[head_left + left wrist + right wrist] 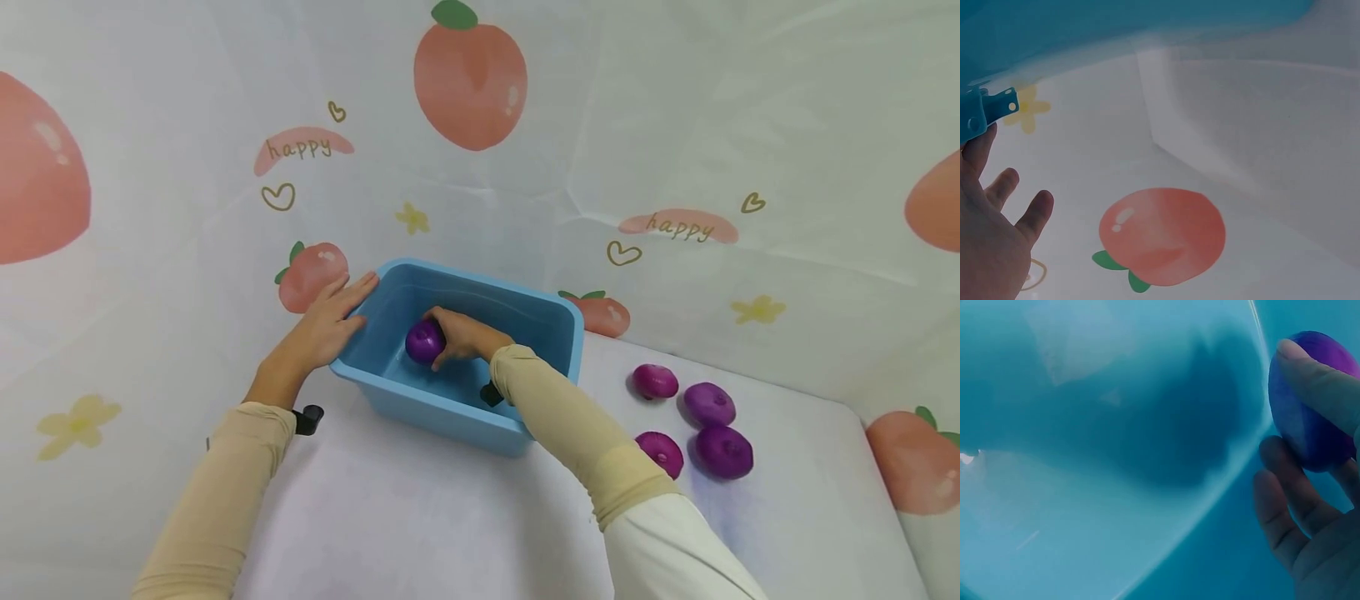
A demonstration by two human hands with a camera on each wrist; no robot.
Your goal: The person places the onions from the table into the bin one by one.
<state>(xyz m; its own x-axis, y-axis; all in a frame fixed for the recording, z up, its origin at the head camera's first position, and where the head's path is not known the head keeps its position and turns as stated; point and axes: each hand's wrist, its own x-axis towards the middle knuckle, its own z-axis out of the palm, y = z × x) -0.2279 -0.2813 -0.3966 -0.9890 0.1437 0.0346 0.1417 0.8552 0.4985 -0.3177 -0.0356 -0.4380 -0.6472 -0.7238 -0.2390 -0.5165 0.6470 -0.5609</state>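
A blue plastic tub (pixel 551 308) stands on the white-covered table. Inside it my right hand (pixel 459 335) grips a purple onion (pixel 424 341), fingers curled round it; the right wrist view shows the onion (pixel 1307 419) held by thumb and fingers (pixel 1285 506) close to the tub's blue inner wall (pixel 1116 456). My left hand (pixel 330 321) lies flat with straight fingers against the tub's left rim. In the left wrist view the left hand (pixel 997 231) is spread below the tub's edge (pixel 985 112).
Several more purple onions (pixel 708 404) lie on the table to the right of the tub. A peach-printed cloth backdrop (pixel 470 79) hangs behind and to both sides. The table's right edge (pixel 885 483) is close to the onions.
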